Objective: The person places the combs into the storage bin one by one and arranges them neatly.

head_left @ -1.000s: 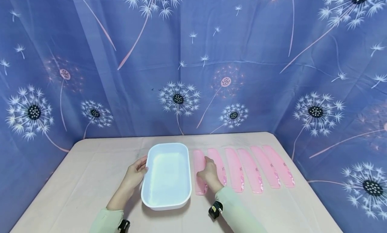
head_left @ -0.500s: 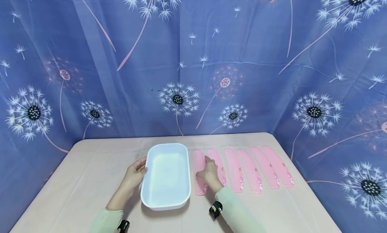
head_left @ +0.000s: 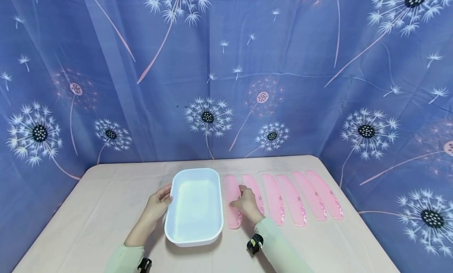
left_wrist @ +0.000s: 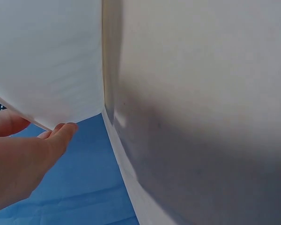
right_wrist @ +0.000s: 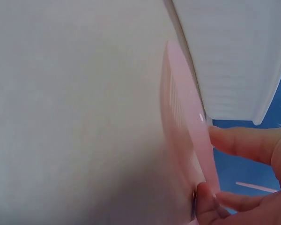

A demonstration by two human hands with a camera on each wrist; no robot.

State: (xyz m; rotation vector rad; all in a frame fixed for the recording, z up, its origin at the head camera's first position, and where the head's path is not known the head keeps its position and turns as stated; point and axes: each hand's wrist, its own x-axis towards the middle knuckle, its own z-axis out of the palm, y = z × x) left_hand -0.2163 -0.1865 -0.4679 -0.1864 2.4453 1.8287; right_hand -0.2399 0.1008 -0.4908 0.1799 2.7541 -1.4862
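We'd got the leftmost pink comb (head_left: 231, 191) pinched between the thumb and fingers of our right hand (head_left: 247, 202), just beside the white tub (head_left: 195, 212), whose rim our left hand (head_left: 157, 204) gripped.

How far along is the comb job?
Looks done: white tub positioned beside the leftmost comb, left hand holding it. In hand: that comb, pinched by the right hand. Remaining, presumably: the other five combs lying on the table; no comb shows in the tub.
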